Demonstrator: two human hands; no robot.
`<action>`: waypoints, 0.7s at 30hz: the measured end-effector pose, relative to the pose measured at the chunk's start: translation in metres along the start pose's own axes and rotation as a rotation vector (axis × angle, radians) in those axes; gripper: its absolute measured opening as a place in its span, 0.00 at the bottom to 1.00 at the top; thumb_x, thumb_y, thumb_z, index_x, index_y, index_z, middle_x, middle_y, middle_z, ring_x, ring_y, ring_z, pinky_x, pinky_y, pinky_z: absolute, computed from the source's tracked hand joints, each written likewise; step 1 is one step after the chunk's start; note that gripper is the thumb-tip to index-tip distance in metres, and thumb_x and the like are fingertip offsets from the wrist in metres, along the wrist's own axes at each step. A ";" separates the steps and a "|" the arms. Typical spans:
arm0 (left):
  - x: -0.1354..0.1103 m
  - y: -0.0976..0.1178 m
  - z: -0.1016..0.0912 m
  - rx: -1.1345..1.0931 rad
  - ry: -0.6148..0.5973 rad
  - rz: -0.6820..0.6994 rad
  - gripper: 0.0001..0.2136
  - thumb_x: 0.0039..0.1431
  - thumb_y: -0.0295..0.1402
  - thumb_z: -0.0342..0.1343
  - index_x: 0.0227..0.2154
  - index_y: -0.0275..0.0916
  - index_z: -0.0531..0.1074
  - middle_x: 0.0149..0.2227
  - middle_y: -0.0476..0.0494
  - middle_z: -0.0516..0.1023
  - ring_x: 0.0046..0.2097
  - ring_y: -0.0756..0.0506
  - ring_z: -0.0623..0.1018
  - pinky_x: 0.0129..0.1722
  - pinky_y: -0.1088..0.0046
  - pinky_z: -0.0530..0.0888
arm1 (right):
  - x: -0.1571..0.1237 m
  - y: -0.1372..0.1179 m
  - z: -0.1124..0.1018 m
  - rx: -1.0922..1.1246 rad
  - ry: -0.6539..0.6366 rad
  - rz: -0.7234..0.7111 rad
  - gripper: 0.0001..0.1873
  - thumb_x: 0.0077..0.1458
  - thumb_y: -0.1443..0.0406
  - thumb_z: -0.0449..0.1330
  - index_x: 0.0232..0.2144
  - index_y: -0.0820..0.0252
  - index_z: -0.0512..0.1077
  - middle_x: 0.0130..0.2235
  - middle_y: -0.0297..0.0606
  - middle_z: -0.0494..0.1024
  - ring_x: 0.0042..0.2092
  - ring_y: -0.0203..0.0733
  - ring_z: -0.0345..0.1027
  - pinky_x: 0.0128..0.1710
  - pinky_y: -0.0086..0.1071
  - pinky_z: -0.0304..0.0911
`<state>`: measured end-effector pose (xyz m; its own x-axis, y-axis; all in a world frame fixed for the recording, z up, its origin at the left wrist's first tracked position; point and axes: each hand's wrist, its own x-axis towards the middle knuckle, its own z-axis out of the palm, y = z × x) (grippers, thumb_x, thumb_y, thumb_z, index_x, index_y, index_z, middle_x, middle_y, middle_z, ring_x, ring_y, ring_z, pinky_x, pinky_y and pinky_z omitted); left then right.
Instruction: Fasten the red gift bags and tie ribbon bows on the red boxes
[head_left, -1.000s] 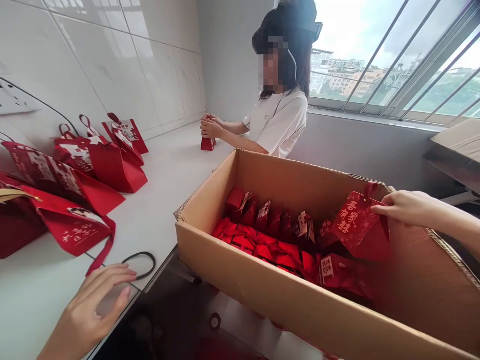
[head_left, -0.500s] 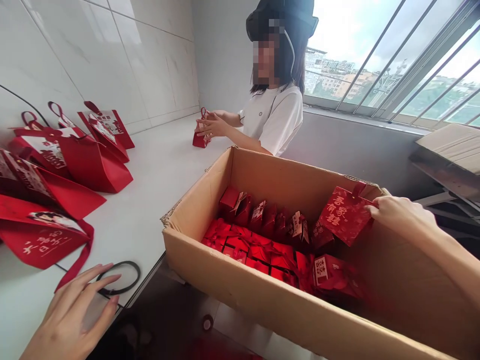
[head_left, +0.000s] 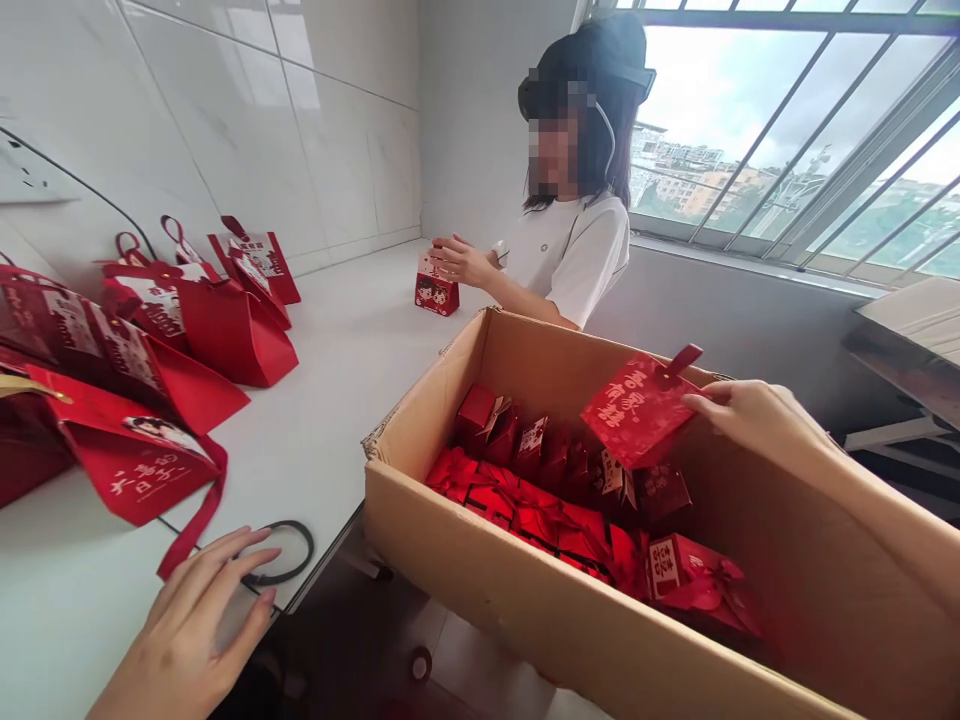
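Above the far side of an open cardboard box [head_left: 540, 620], a red gift bag [head_left: 634, 410] with gold lettering and a ribbon loop hangs tilted. The right hand [head_left: 754, 415] holds it; the grip pinches the bag's right edge between thumb and fingers. Below, inside the cardboard box, a row of small red boxes [head_left: 536, 440] stands along the far wall, with red ribboned packages [head_left: 540, 515] on the near side. Farther right lies a labelled red box [head_left: 701, 580] with a bow.

The left hand [head_left: 187, 620] is at the near edge of the worktop [head_left: 322, 340], fingers spread, grip holding nothing. It is nearest to a black loop [head_left: 310, 548]; contact cannot be determined. Red bags [head_left: 240, 335] stand at left along the tiled wall [head_left: 352, 150]. At the far side, a co-worker [head_left: 562, 250] handles a small printed box [head_left: 437, 294] on the worktop.
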<state>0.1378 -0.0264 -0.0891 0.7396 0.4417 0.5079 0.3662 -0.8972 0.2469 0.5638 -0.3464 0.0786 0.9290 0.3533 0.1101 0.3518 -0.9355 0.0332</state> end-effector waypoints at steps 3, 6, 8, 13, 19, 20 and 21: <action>0.003 0.002 -0.004 0.000 -0.019 0.062 0.10 0.58 0.35 0.48 0.43 0.46 0.65 0.46 0.43 0.70 0.51 0.40 0.70 0.51 0.58 0.66 | 0.013 -0.042 0.002 0.193 -0.102 -0.155 0.18 0.53 0.56 0.52 0.22 0.61 0.72 0.17 0.36 0.72 0.25 0.41 0.67 0.30 0.29 0.56; 0.004 0.004 -0.008 0.002 -0.003 0.085 0.10 0.58 0.35 0.48 0.43 0.44 0.65 0.47 0.43 0.70 0.51 0.40 0.70 0.49 0.61 0.68 | 0.025 -0.085 0.015 0.304 -0.159 -0.242 0.17 0.52 0.57 0.53 0.18 0.60 0.68 0.17 0.35 0.72 0.23 0.38 0.68 0.27 0.28 0.58; 0.005 0.006 -0.010 0.008 -0.005 0.079 0.10 0.58 0.34 0.48 0.43 0.43 0.66 0.47 0.43 0.70 0.51 0.41 0.70 0.48 0.63 0.69 | 0.031 -0.112 0.029 0.364 -0.216 -0.252 0.14 0.51 0.60 0.54 0.18 0.60 0.65 0.18 0.34 0.73 0.21 0.37 0.69 0.26 0.26 0.60; 0.003 0.012 -0.013 0.005 -0.025 -0.002 0.10 0.58 0.34 0.48 0.42 0.42 0.67 0.47 0.43 0.71 0.51 0.42 0.71 0.46 0.66 0.73 | 0.033 -0.164 0.069 0.506 -0.379 -0.289 0.09 0.50 0.65 0.54 0.20 0.58 0.60 0.17 0.36 0.74 0.20 0.39 0.72 0.22 0.25 0.64; -0.001 0.014 -0.014 -0.063 -0.070 -0.064 0.11 0.57 0.34 0.49 0.42 0.43 0.69 0.47 0.42 0.72 0.53 0.41 0.71 0.46 0.65 0.75 | 0.005 -0.194 0.107 0.655 -0.578 -0.280 0.12 0.49 0.67 0.54 0.17 0.58 0.56 0.16 0.37 0.73 0.23 0.43 0.75 0.20 0.25 0.66; -0.001 0.014 -0.014 -0.071 -0.074 -0.072 0.11 0.57 0.34 0.49 0.42 0.43 0.69 0.47 0.42 0.72 0.53 0.40 0.71 0.46 0.65 0.75 | -0.003 -0.196 0.112 0.682 -0.600 -0.271 0.13 0.49 0.67 0.54 0.17 0.58 0.56 0.16 0.37 0.73 0.24 0.43 0.75 0.19 0.25 0.66; -0.002 0.014 -0.014 -0.080 -0.075 -0.078 0.11 0.57 0.34 0.49 0.42 0.43 0.69 0.47 0.42 0.72 0.53 0.40 0.71 0.46 0.65 0.75 | -0.013 -0.198 0.118 0.707 -0.619 -0.261 0.13 0.49 0.67 0.54 0.17 0.58 0.55 0.16 0.36 0.72 0.24 0.43 0.75 0.19 0.25 0.66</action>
<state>0.1340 -0.0399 -0.0748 0.7519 0.5063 0.4223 0.3799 -0.8562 0.3501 0.4958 -0.1644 -0.0462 0.6367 0.6796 -0.3645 0.3549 -0.6779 -0.6438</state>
